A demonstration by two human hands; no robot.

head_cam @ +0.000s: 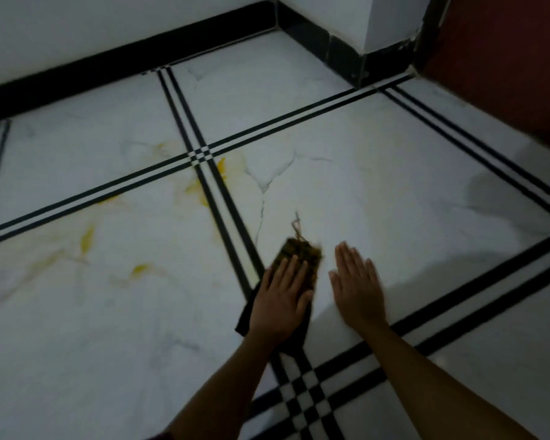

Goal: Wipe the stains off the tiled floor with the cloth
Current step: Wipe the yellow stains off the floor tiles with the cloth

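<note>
Black skirting [124, 55] under white wall [77, 20]; dark red panel [505, 58] right.

The floor [378, 185] is showing white, marble-look tiles with thin grey veins. Paired black stripes [223, 223] are crossing it, making small black-and-white checks where they meet, at 6 o'clock and just above centre. Yellow stains [87, 238] are smearing the white from 9 to 11 o'clock. The cloth [302, 252] is looking dark, its far end mottled yellow-brown. A black baseboard [140, 52] is edging a white wall [77, 27] at 12 o'clock, and a dark red panel [505, 58] is filling 2 o'clock.
</note>
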